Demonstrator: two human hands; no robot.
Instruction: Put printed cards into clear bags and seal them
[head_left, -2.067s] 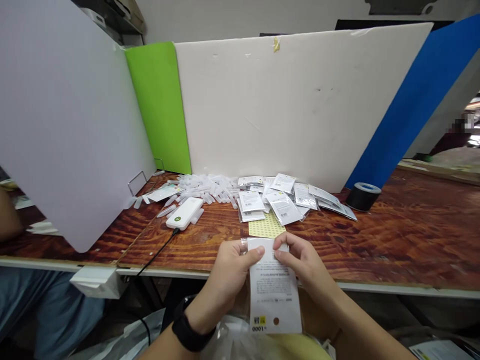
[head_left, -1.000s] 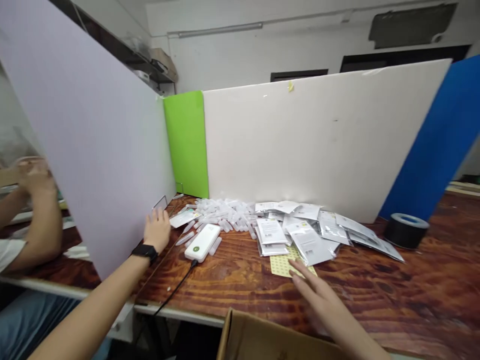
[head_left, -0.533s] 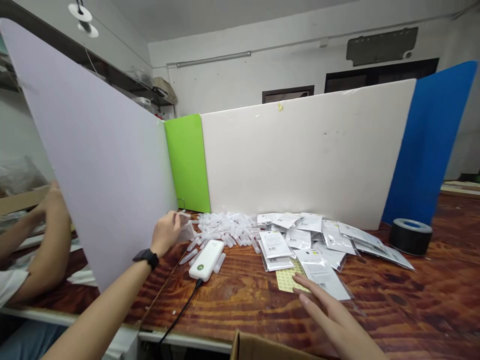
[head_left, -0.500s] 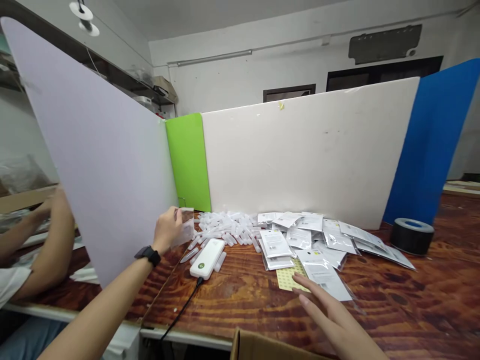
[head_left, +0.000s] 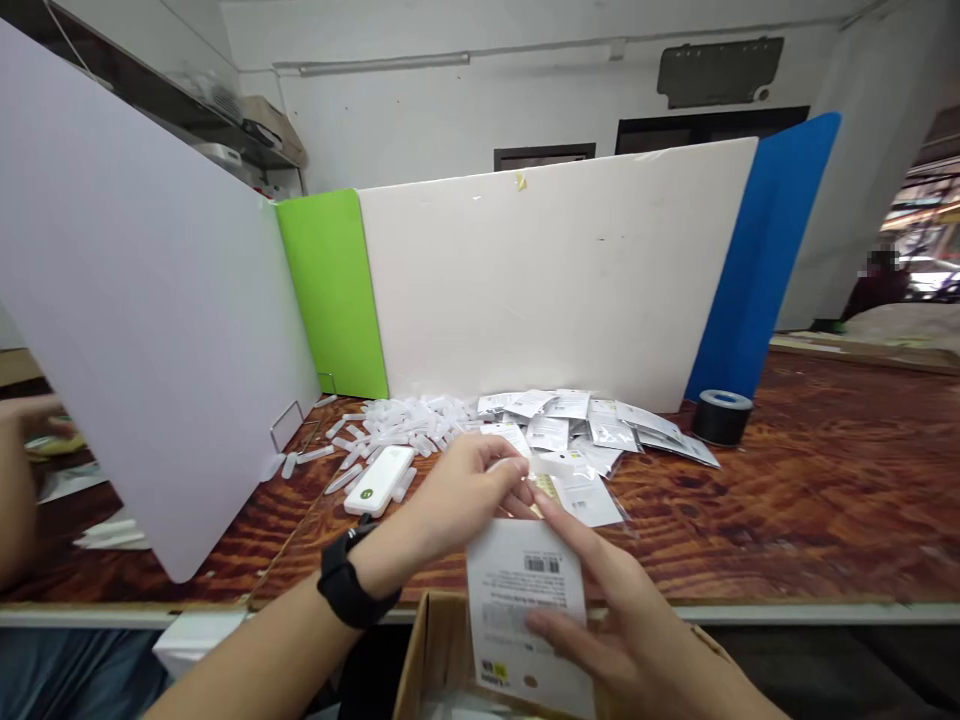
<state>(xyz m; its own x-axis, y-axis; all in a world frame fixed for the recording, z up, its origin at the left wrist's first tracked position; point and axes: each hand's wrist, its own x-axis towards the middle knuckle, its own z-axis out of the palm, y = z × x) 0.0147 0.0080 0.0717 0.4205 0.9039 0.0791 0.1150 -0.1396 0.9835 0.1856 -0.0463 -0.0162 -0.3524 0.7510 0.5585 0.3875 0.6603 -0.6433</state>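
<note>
A white printed packet [head_left: 525, 590] with a barcode, its print upside down, hangs over the cardboard box at the table's front edge. My right hand [head_left: 607, 590] grips it, one digit lying across its printed face. At the packet's upper end, my left hand [head_left: 472, 490] has its fingers pinched together against my right fingertips. What the left fingers hold is hidden. Behind the hands lie similar white packets [head_left: 570, 405] in a pile, partly over a yellow sticker sheet [head_left: 544, 487]. Small translucent plastic pieces [head_left: 405, 420] are heaped to their left.
A white power bank [head_left: 381, 480] with a black cable lies left of my hands. The open cardboard box [head_left: 411, 660] is below them. A black tape roll [head_left: 721, 418] stands at right. White, green and blue panels [head_left: 555, 290] enclose the back; another person's arm [head_left: 19, 490] shows left.
My left hand has come from the left panel to the middle. My right hand has left the sticker sheet and now holds a packet above the box. The view has shifted right.
</note>
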